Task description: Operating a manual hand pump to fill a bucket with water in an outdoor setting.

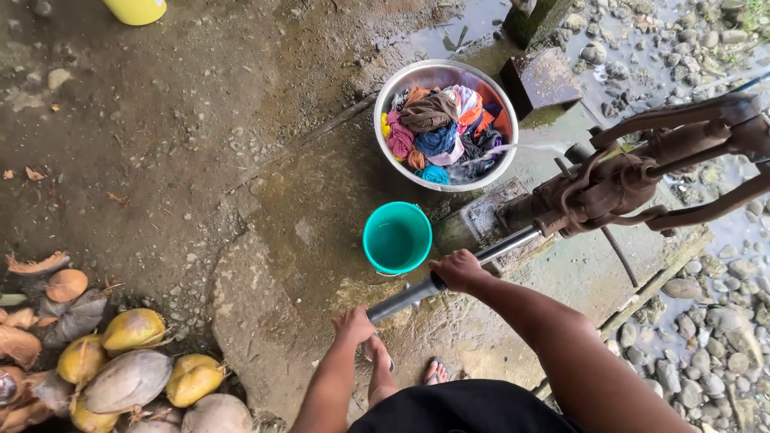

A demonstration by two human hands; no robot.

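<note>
Head view: both our hands clamp the pump handle [449, 281].
Left hand [354, 325] grips its end, right hand [459, 269] midway; the handle slants up-right toward the rusty pump [618, 188], past a teal bucket [397, 238] and a laundry basin [446, 125].

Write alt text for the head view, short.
Seen from above, a person's two hands, right and left, grip the long metal handle of a rusty hand pump. Water runs from its spout into a steel basin full of colourful laundry, beside an empty teal bucket. Coconuts lie on the wet ground lower left.
</note>
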